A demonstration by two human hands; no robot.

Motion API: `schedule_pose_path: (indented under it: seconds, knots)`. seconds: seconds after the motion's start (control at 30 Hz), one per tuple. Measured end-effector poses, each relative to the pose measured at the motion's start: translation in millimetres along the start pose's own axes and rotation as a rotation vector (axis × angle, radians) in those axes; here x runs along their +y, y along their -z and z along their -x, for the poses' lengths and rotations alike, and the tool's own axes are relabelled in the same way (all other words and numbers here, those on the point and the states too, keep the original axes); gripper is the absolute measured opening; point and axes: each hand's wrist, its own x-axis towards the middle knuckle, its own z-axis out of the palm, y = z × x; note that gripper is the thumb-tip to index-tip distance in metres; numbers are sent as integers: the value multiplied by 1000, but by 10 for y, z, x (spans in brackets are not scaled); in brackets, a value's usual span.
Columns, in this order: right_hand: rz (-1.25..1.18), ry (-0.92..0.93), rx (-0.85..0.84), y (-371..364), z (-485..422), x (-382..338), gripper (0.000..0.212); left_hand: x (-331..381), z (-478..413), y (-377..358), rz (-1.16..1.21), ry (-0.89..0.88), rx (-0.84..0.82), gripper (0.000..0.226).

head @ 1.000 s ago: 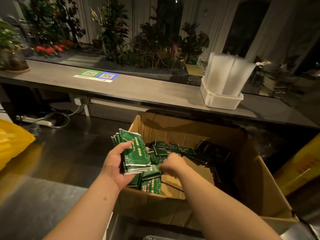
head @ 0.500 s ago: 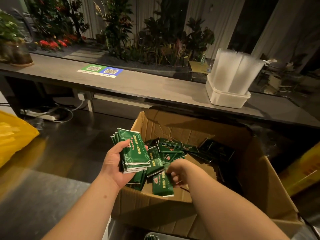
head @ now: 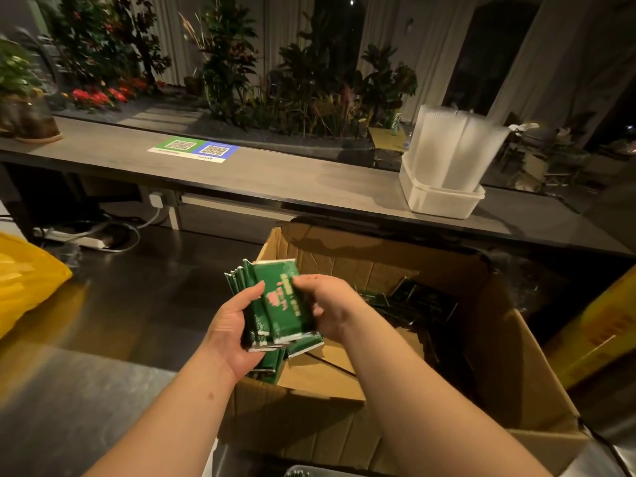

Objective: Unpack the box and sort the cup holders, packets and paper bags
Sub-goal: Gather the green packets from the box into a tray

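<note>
Along grey counter [head: 275,180]: tub [head: 444,201] | QR sheet [head: 194,149] | plants [head: 309,87] behind | box [head: 516,356] nearer

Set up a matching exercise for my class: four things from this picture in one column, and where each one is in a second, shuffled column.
Column A
1. green packets
2. white tub
3. yellow bag
4. QR code sheet

Column B
a. lying flat on the grey counter
b. at the left edge of the view
c. gripped by the left hand and right hand over the open cardboard box
d. standing on the counter with upright translucent stacks inside

Pairs: 1-c, 2-d, 3-b, 4-a
</note>
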Motion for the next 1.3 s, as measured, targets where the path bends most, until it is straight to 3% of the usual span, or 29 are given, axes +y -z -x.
schedule_pose_path:
  seconds: [0.27,0.37,0.43,0.5,0.6,0.7,0.87,0.97,1.17,1.3]
  knots:
    - [145,159,78,-232,-193,169,29,31,4,76,46,-34,54,57]
    - [235,163,241,-59,-409,178,31,39,9,69,72,-28,38,56]
    - [580,141,409,167,-598,295,32,47,15,64,91,-23,46,56]
    - [958,54,416,331,-698,455,35,43,14,59,97,-11,47,57]
    - [1075,-50,322,369,-792,617,40,49,3,59,100,-2,29,55]
    - [1000,-120,328,342,-922,668,29,53,11,44,107,-1,0,52]
    - [539,-429,258,351,-903,617,20,50,14,50,115,7,6,53]
    - [506,-491,227,421,-776,533,19,59,6,60,120,11,9,52]
    - [327,-211,315,687,-350,307,15,56,-3,77,125,2,-4,50]
    - [-81,-6,114,624,45,8,26,48,36,16,88,-8,-16,48]
